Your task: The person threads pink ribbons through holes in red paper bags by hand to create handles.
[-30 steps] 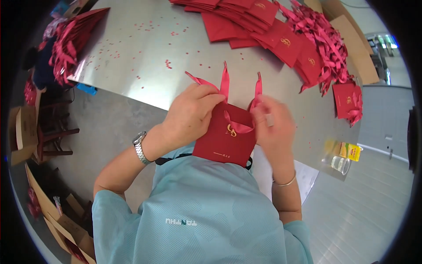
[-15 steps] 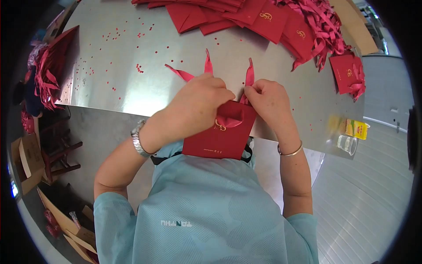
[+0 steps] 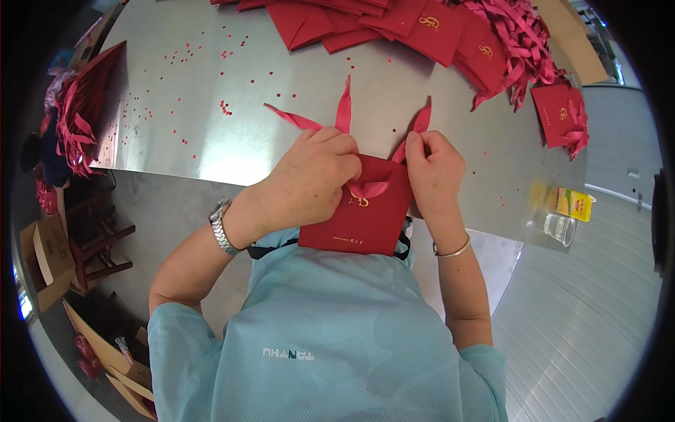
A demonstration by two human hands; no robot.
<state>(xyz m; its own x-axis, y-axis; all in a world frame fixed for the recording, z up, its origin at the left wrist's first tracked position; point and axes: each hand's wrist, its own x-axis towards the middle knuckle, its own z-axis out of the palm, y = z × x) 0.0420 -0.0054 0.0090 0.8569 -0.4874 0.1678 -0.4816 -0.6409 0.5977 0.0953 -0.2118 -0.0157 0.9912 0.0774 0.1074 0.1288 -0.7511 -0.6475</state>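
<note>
A small red paper gift bag (image 3: 351,232) leans at the table's front edge against my body, gold print facing up. A pink ribbon loop (image 3: 371,188) hangs across its front. My left hand (image 3: 313,172) is closed over the bag's upper left corner, gripping ribbon; two pointed ribbon ends (image 3: 344,109) stick out beyond its knuckles. At the upper right corner, my right hand (image 3: 436,169) pinches another ribbon end (image 3: 422,118) between thumb and fingers. Its tip points away from me. The left fingertips and what lies beneath them are hidden.
More red bags (image 3: 436,32) lie stacked at the far side beside a heap of pink ribbons (image 3: 517,42). One bag (image 3: 559,116) lies at right, near a clear cup (image 3: 560,229) and a yellow packet (image 3: 574,204). Further bags (image 3: 88,105) stand at left. Red paper dots (image 3: 225,107) dot the metal table.
My right hand has drawn slightly right, away from the left, with its ribbon end. The left hand has shifted a little, uncovering more of the bag's top edge.
</note>
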